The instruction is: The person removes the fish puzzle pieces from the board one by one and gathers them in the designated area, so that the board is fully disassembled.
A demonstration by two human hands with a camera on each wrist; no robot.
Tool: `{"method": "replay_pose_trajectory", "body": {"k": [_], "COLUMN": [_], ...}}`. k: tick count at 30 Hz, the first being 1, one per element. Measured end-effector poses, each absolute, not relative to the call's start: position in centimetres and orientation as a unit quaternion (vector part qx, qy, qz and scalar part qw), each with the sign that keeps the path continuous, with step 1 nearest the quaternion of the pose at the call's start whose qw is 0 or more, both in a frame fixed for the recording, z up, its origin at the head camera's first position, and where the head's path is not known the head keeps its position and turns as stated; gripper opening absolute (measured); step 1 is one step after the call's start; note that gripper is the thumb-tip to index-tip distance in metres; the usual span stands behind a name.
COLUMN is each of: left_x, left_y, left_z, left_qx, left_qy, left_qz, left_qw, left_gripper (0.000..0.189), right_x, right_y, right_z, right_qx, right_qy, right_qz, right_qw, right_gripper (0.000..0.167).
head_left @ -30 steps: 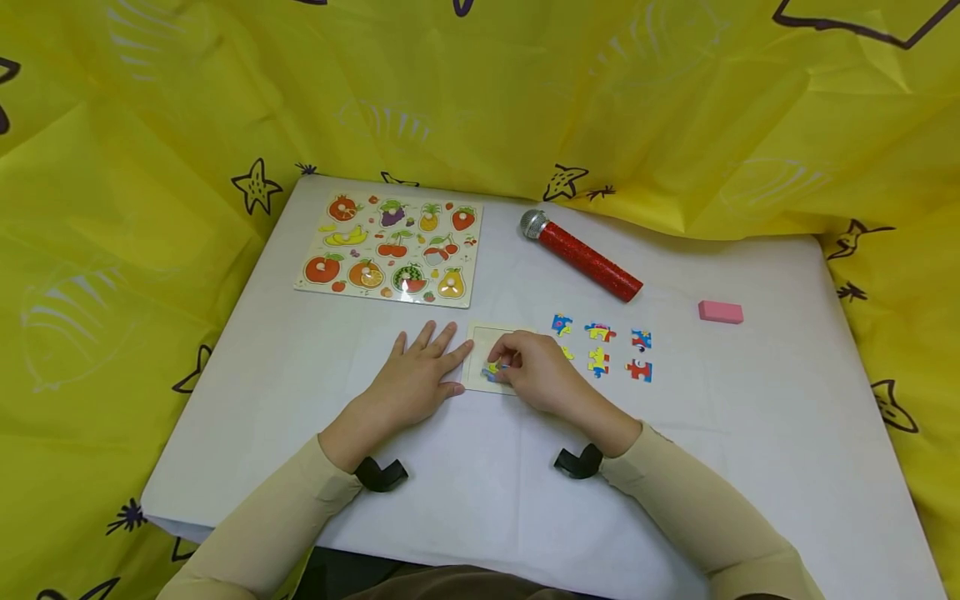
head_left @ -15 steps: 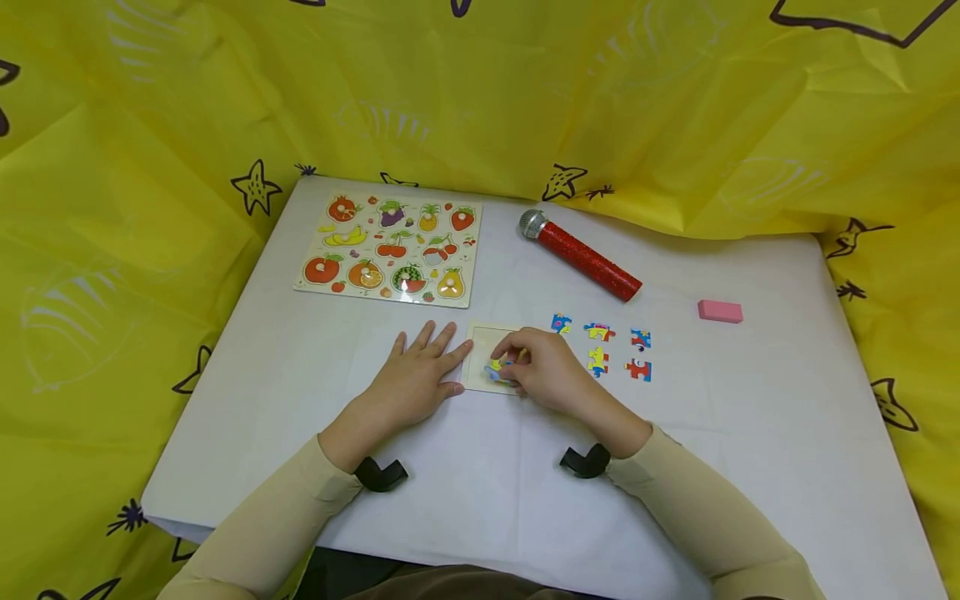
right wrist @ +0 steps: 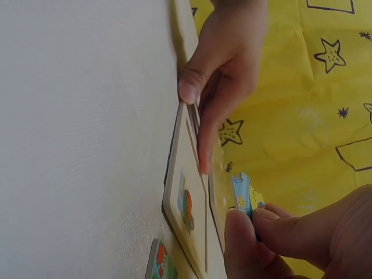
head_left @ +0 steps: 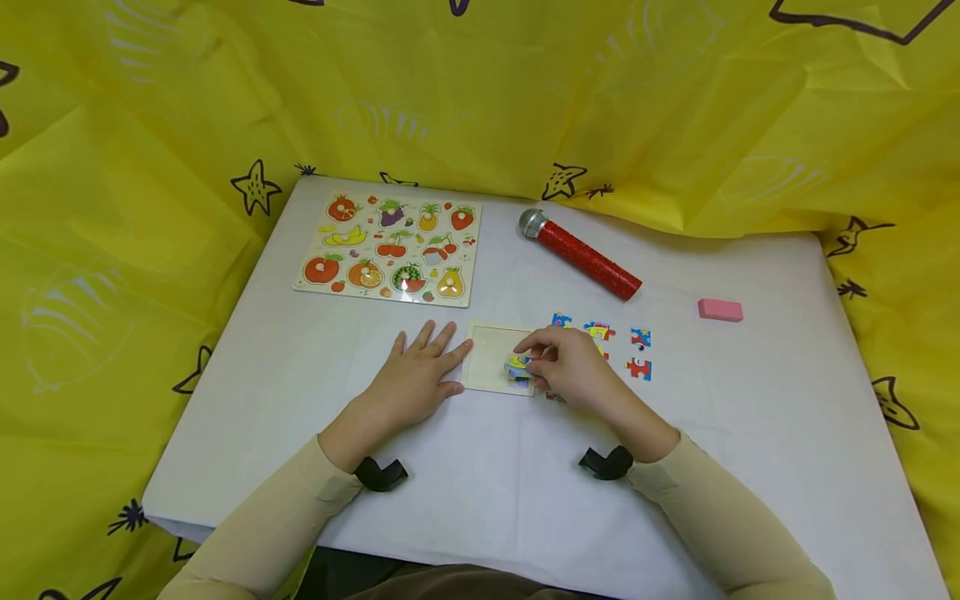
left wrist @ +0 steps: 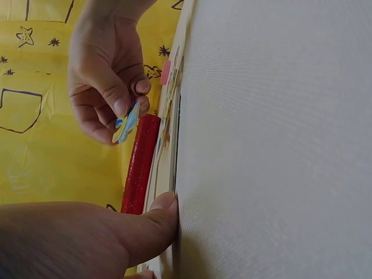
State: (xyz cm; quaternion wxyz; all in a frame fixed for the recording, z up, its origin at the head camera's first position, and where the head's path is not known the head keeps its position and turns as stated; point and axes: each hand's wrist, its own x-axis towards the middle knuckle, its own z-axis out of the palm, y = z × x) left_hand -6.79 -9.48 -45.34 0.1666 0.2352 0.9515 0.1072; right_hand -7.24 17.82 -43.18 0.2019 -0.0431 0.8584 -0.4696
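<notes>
My right hand [head_left: 573, 367] pinches a blue and yellow jigsaw piece [head_left: 518, 364] between thumb and fingers, above the right part of a small wooden puzzle tray [head_left: 487, 354]. In the right wrist view the pinched jigsaw piece [right wrist: 243, 195] is tilted on edge, raised off the tray. Another piece [right wrist: 186, 206], partly red and green, lies inside the tray. My left hand [head_left: 408, 379] rests spread on the table, its thumb and index fingertip at the tray's left edge. Several loose jigsaw pieces [head_left: 638, 369] lie right of the tray, some hidden under my right hand.
A fruit peg puzzle board [head_left: 390, 250] lies at the back left. Behind the loose pieces is a red glittery microphone [head_left: 588, 258], with a pink block [head_left: 720, 310] farther right. A yellow curtain [head_left: 480, 100] hangs around the white table [head_left: 765, 467].
My right hand has moved rightward across the tray with the jigsaw piece pinched and lifted, uncovering more of the tray's middle. The left hand has stayed in place.
</notes>
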Motion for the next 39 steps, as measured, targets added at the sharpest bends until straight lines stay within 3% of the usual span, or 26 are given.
{"method": "replay_pose_trajectory", "body": {"k": [12,27,39], "left_x": [-6.8,-6.8,-6.7], "left_y": [-9.6,-9.6,-9.6], "left_z": [-45.4,-45.4,-45.4], "left_qx": [0.234,0.237,0.237], "left_qy": [0.952,0.951,0.951], "left_qz": [0.108,0.108,0.111], "left_qw": [0.166,0.166,0.166], "left_gripper": [0.072,0.071,0.070], "right_x": [-6.4,-5.0,-4.4], "right_y": [21.9,26.2,26.9], "right_z": [-42.8,-43.1,-43.6], "right_qx": [-0.019,0.029,0.066], "right_qy": [0.876,0.886,0.882], "right_qz": [-0.446,-0.420,-0.411], "right_qw": [0.182,0.193,0.219], "right_gripper": [0.018,0.016,0.018]}}
